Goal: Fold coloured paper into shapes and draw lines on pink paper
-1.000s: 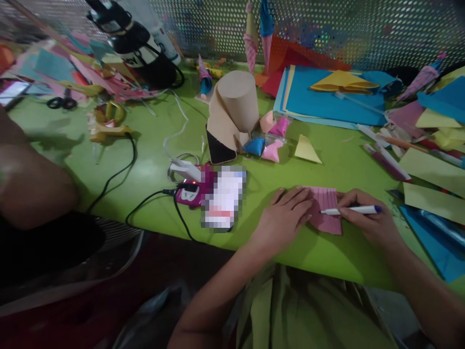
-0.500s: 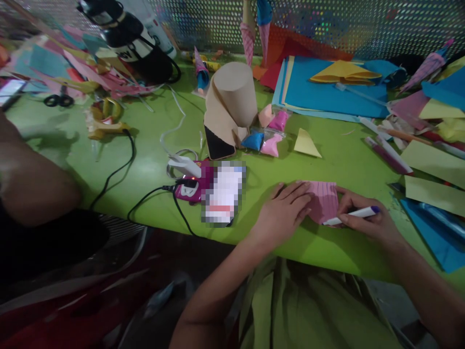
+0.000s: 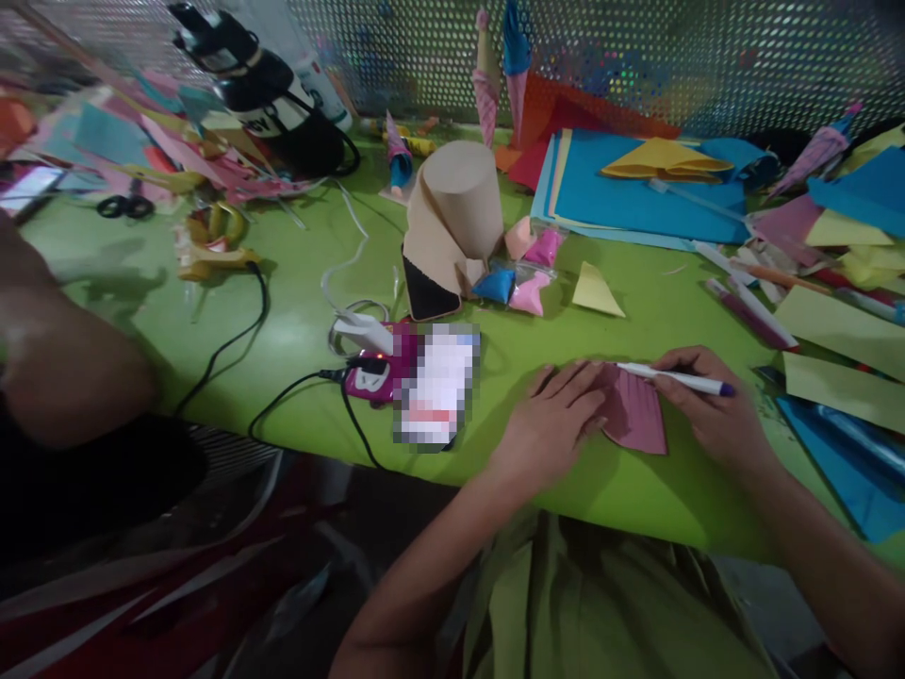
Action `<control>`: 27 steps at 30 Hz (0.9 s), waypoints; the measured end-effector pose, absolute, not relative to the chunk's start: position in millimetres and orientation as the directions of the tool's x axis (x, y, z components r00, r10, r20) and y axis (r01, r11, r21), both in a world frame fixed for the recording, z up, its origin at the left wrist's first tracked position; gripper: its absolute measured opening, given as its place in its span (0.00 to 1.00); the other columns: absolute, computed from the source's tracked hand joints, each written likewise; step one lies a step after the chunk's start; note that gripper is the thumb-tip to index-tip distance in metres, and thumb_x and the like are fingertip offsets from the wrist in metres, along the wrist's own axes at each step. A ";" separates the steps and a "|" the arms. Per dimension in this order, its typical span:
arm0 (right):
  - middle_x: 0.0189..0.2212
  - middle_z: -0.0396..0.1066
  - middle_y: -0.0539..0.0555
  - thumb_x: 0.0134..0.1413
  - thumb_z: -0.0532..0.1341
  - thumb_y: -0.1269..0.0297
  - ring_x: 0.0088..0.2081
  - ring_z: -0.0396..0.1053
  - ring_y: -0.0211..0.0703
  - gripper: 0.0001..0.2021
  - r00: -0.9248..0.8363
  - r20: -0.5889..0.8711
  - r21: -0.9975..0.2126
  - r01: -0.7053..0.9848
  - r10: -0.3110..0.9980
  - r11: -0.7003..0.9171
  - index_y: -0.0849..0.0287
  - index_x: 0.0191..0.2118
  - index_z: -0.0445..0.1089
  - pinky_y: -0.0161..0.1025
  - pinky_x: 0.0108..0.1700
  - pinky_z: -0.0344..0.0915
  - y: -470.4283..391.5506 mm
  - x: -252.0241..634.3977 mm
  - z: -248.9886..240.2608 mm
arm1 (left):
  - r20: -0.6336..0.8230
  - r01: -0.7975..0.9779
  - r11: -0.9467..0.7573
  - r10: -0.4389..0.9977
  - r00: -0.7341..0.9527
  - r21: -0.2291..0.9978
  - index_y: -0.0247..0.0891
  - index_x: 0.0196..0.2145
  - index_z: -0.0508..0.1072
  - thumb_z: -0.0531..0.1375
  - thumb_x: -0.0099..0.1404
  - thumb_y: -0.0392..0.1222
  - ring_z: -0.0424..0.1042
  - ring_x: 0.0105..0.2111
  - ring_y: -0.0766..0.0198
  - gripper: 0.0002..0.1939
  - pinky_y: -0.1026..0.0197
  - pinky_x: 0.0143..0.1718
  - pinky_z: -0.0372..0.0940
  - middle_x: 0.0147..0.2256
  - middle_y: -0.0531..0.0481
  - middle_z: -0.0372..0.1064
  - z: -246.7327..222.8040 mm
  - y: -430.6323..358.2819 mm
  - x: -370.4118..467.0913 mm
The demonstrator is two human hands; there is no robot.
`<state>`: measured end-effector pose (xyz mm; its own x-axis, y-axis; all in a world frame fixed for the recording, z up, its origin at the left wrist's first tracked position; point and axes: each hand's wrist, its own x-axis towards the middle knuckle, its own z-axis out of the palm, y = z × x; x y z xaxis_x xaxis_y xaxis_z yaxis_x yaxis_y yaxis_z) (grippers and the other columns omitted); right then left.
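Note:
A pink piece of paper (image 3: 634, 415) with drawn lines and one curved edge lies on the green table near me. My left hand (image 3: 555, 420) rests flat over its left part, fingers stretched out and covering that side. In my right hand (image 3: 707, 396) a white marker (image 3: 679, 379) with a purple end is pinched between thumb and fingers. Its tip is at the paper's upper edge; whether it touches cannot be made out. Left of my left hand lies a phone (image 3: 439, 387) with a lit, blurred screen.
A purple power socket (image 3: 378, 375) with cables sits beside the phone. Behind are a brown paper roll (image 3: 463, 203), small coloured packets (image 3: 530, 292) and blue sheets (image 3: 636, 193). Markers (image 3: 753, 311) and paper scraps lie right. Another person's arm (image 3: 71, 339), scissors (image 3: 125, 206) and a glue gun (image 3: 212, 255) are left.
My right hand has moved up, carrying the marker from the paper's lower edge to its upper edge. The paper has turned slightly; my left hand stays on it.

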<state>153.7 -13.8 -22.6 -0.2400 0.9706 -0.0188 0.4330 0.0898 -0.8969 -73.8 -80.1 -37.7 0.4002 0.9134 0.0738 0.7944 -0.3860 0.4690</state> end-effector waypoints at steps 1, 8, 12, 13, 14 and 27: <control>0.35 0.73 0.53 0.60 0.66 0.52 0.36 0.72 0.47 0.10 -0.240 -0.015 -0.899 0.429 0.971 0.092 0.51 0.39 0.72 0.42 0.34 0.69 -13.7 152.5 -22.7 | 0.075 0.797 -0.382 0.916 0.395 0.468 0.44 0.61 0.70 0.46 0.79 0.49 0.52 0.71 0.57 0.21 0.46 0.71 0.50 0.70 0.51 0.56 -37.4 -80.2 -74.1; 0.34 0.74 0.53 0.61 0.65 0.52 0.36 0.72 0.46 0.10 -0.248 -0.013 -0.892 0.440 0.969 0.100 0.52 0.40 0.72 0.41 0.33 0.69 -14.4 152.0 -25.8 | 0.064 0.796 -0.364 0.922 0.383 0.484 0.43 0.62 0.68 0.47 0.79 0.48 0.52 0.71 0.56 0.21 0.47 0.71 0.50 0.69 0.51 0.59 -35.8 -79.7 -73.9; 0.35 0.75 0.53 0.62 0.65 0.53 0.36 0.72 0.45 0.09 -0.264 -0.030 -0.880 0.465 0.964 0.100 0.51 0.41 0.72 0.40 0.33 0.68 -14.9 153.1 -27.3 | 0.067 0.788 -0.343 0.930 0.361 0.512 0.41 0.64 0.66 0.46 0.79 0.48 0.52 0.71 0.57 0.23 0.48 0.72 0.50 0.69 0.51 0.59 -35.3 -79.3 -73.2; 0.35 0.75 0.52 0.62 0.65 0.53 0.36 0.72 0.45 0.09 -0.266 -0.031 -0.876 0.471 0.963 0.102 0.51 0.41 0.72 0.40 0.33 0.68 -15.0 153.4 -27.8 | 0.067 0.787 -0.336 0.933 0.355 0.518 0.40 0.64 0.65 0.45 0.79 0.48 0.52 0.71 0.57 0.23 0.48 0.72 0.50 0.69 0.51 0.59 -35.2 -79.3 -73.1; 0.35 0.75 0.52 0.62 0.65 0.54 0.35 0.72 0.45 0.09 -0.268 -0.031 -0.873 0.476 0.963 0.104 0.51 0.41 0.73 0.40 0.33 0.67 -15.2 153.7 -28.2 | 0.066 0.786 -0.331 0.935 0.349 0.522 0.40 0.64 0.65 0.45 0.79 0.47 0.52 0.71 0.57 0.23 0.48 0.72 0.50 0.69 0.50 0.59 -35.1 -79.3 -73.1; 0.32 0.75 0.52 0.60 0.65 0.56 0.37 0.73 0.49 0.07 -0.330 -0.040 -0.876 0.465 0.943 0.126 0.51 0.35 0.74 0.42 0.33 0.64 -22.9 161.5 -28.3 | 0.062 0.791 -0.311 0.942 0.329 0.527 0.40 0.62 0.68 0.45 0.79 0.48 0.54 0.71 0.58 0.22 0.50 0.71 0.51 0.68 0.52 0.61 -34.6 -79.4 -72.7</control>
